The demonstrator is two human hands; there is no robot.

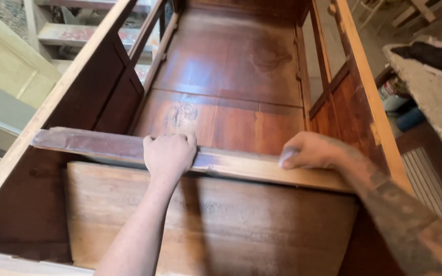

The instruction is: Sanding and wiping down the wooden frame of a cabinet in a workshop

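Workshop bg: pale wood frames (11, 66) at left, grey slab (431, 87) and paint tin (391, 93) at right. Centre: big reddish-brown wooden cabinet (231, 66) lying open, w/ dusty inner panels and pale edge rails (369, 92) both sides. Crosswise over the opening, a worn wooden rail (103, 145), running left to right, w/ lighter board (262, 220) just below it. Left hand (170, 153) curled over the rail near mid-span, fingers hooked over far edge, clamped on it. Right hand (310, 151) on same rail nearer the cabinet's right side wall, fingers bent, pressing on top edge; full grip not clear. Hands well apart along the rail. Both forearms reaching in from bottom of view, dusty.
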